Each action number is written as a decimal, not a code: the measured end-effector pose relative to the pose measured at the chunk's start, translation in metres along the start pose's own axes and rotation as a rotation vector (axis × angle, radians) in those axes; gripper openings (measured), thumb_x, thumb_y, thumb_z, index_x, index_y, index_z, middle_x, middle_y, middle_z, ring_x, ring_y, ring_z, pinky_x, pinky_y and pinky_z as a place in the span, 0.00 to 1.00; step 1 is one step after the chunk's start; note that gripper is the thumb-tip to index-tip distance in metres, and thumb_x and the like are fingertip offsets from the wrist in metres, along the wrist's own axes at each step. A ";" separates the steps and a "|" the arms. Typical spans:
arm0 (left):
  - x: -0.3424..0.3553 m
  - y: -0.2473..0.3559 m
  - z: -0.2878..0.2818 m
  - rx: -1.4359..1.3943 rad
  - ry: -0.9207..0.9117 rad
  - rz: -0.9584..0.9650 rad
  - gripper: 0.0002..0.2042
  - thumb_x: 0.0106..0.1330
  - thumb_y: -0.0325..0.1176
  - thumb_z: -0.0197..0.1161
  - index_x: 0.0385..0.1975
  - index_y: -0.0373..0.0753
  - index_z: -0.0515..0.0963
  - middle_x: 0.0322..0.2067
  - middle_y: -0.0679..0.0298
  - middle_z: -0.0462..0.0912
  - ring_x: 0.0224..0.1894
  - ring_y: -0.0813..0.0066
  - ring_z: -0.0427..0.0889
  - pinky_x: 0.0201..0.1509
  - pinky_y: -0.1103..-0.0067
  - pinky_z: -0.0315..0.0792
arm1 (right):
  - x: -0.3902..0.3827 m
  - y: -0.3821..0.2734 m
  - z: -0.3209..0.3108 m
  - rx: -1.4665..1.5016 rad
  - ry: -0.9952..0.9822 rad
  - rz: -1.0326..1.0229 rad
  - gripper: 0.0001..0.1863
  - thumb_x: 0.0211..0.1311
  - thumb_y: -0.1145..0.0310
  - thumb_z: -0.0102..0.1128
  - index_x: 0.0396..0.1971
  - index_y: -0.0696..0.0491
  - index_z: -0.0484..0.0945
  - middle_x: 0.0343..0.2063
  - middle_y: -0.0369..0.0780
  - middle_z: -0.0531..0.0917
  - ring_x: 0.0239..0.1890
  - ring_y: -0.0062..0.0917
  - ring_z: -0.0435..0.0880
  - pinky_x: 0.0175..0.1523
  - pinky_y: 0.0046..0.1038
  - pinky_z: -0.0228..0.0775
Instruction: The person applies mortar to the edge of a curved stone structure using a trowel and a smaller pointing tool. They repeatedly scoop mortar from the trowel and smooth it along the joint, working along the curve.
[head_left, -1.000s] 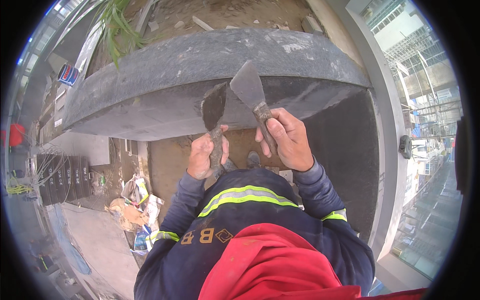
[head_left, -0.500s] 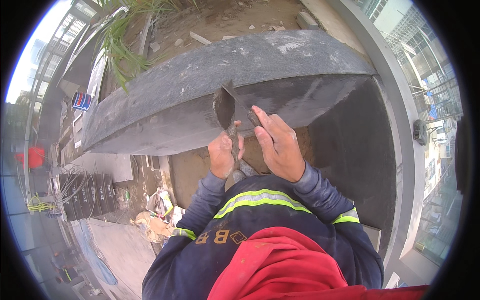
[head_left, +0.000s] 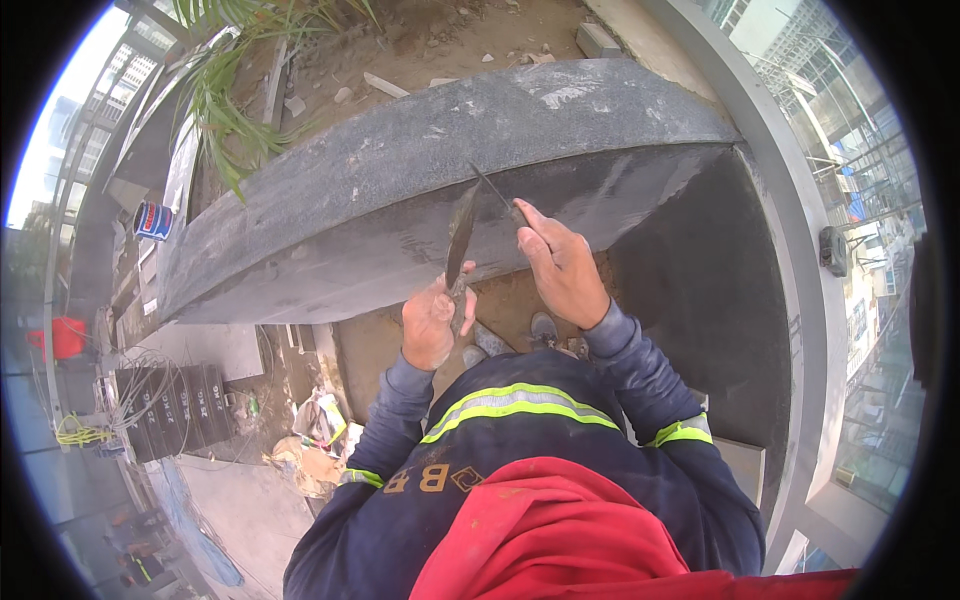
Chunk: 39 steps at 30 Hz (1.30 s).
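Note:
A trowel [head_left: 461, 238] with a narrow, pointed blade stands upright in my left hand [head_left: 430, 325]; its blade is turned nearly edge-on and looks coated with grey residue. My left fingers are wrapped round its handle. In my right hand [head_left: 566, 268] is a thin flat-bladed tool [head_left: 489, 184], gripped near its handle with the forefinger stretched along it. Its blade slants up and left, and its tip is close to the trowel's tip; whether they touch I cannot tell. Both tools are held in front of a dark grey stone-faced planter wall [head_left: 440, 225].
Beyond the wall's broad top [head_left: 420, 140] lie soil, rubble and a leafy plant [head_left: 220, 100]. A blue-and-red can [head_left: 153, 220] stands at the left, with a red bucket [head_left: 66, 338] and dark stacked blocks [head_left: 175, 410] nearer. A grey metal beam [head_left: 780, 215] runs along the right.
The trowel blade has turned from showing its flat face to nearly edge-on. My left hand has moved slightly left and down, and the right hand slightly right.

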<state>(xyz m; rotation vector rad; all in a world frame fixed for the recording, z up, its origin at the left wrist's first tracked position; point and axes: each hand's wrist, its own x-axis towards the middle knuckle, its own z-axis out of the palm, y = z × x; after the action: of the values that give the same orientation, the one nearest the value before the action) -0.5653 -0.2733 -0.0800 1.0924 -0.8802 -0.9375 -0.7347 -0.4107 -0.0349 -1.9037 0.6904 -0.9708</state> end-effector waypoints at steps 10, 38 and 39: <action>0.001 0.009 0.013 -0.172 -0.163 -0.112 0.37 0.76 0.61 0.51 0.62 0.24 0.71 0.27 0.59 0.79 0.20 0.77 0.72 0.25 0.81 0.65 | 0.011 -0.028 0.011 1.227 -0.129 0.590 0.25 0.83 0.49 0.40 0.47 0.60 0.71 0.21 0.37 0.75 0.11 0.15 0.66 0.17 0.19 0.60; 0.011 0.000 0.005 0.035 -0.108 -0.108 0.35 0.78 0.59 0.50 0.62 0.27 0.73 0.27 0.63 0.78 0.21 0.81 0.71 0.23 0.82 0.63 | 0.010 -0.027 0.012 1.182 -0.200 0.597 0.27 0.81 0.45 0.43 0.44 0.60 0.72 0.17 0.36 0.75 0.11 0.15 0.67 0.16 0.18 0.57; 0.012 -0.005 0.004 0.043 -0.119 -0.089 0.35 0.78 0.59 0.50 0.64 0.27 0.72 0.27 0.63 0.78 0.21 0.81 0.71 0.23 0.83 0.63 | 0.005 -0.026 0.019 1.141 -0.238 0.597 0.27 0.81 0.46 0.42 0.44 0.60 0.72 0.18 0.36 0.75 0.11 0.15 0.68 0.16 0.18 0.57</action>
<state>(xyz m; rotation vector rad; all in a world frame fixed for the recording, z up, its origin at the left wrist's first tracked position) -0.5651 -0.2869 -0.0822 1.1289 -0.9591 -1.0699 -0.7145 -0.3939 -0.0167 -0.7117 0.3682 -0.5226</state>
